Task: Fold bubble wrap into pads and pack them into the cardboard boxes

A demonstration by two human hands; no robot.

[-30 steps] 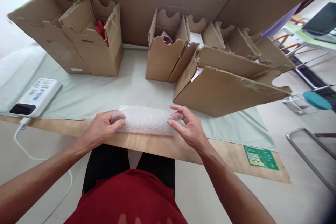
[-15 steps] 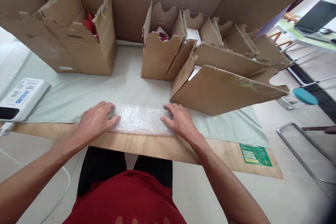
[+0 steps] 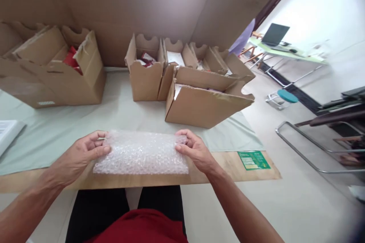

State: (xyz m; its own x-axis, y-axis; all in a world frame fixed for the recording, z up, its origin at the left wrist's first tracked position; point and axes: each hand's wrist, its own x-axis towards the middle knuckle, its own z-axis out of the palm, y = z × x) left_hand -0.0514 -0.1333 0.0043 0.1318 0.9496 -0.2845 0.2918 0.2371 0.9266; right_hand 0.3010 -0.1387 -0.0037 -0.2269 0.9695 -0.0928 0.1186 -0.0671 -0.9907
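A folded piece of clear bubble wrap [image 3: 142, 153] is at the front edge of the table, spread between my two hands. My left hand [image 3: 82, 153] pinches its left upper corner between thumb and fingers. At the opposite end, my right hand [image 3: 195, 150] grips the right upper corner the same way. The upper edge looks raised toward me, and the lower edge lies over the bare wood strip. Whether anything is inside the wrap, I cannot tell.
Behind the wrap stand cardboard bins: a left pair [image 3: 57, 83] with something red inside, several in the middle [image 3: 146, 83], and an angled one [image 3: 208, 106] at right. A white device [image 3: 10, 131] sits far left. A green card [image 3: 253, 160] lies on the wood edge [image 3: 219, 165].
Both hands have closed on the bubble wrap's ends and its upper edge has come up, so more of its face shows. The view has tilted up and turned right.
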